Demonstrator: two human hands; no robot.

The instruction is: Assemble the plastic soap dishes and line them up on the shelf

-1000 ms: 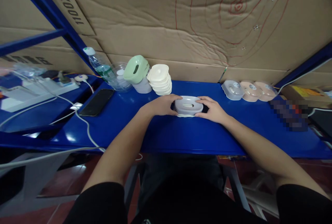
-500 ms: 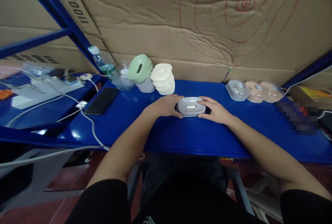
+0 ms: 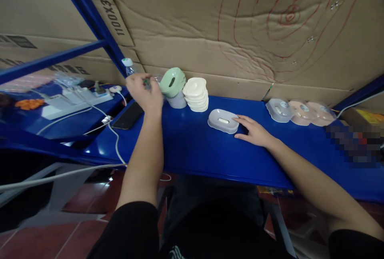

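A grey, rounded soap dish with a pale slot in its middle lies on the blue table in front of me. My right hand rests at its right end, fingertips touching the rim and thumb apart below. My left hand is raised at the back left, fingers bent with a gap to the thumb. It partly covers a clear bottle and clear plastic behind it; no held thing shows in it. Right of that hand, green dishes sit on a grey stack, beside a stack of cream dishes.
Along the back right stand a grey dish and two pink dishes with clear covers and labels. A black phone lies at left, near white cables and a power strip. Cardboard walls the back.
My left hand has let go of the grey soap dish and moved left and back toward the bottle. The dish has turned slightly; my right hand stays at its right end.
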